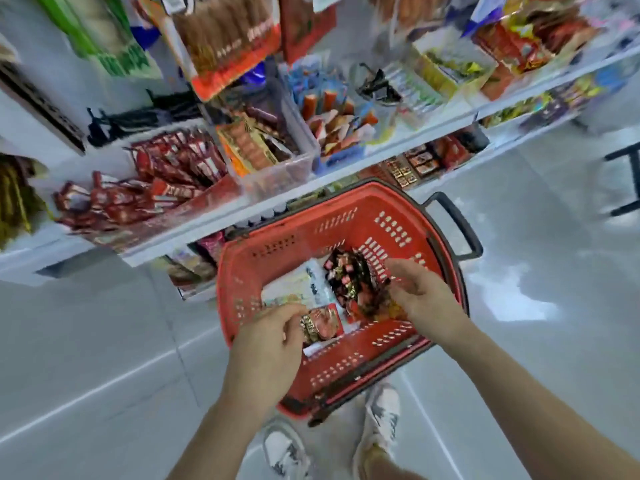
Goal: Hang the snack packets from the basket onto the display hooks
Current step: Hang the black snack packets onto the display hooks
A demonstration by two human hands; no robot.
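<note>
Left hand (273, 329) pinches a small red packet (323, 325) low inside the red basket (277, 251). Right hand (417, 292), fingers curled, grips a dark packet (349, 278) at its fingertips. White packet (304, 285) lies between both hands.

Basket (263, 244): on the floor (104, 341), before the shelf (207, 220), ahead of the shoes (287, 452).
Snack packets (301, 285): in the basket, on its bottom.
Left hand (266, 344): over the near-left rim, gripping the near packet (322, 325).
Right hand (419, 292): over the right side, touching the far packet (349, 275).
</note>
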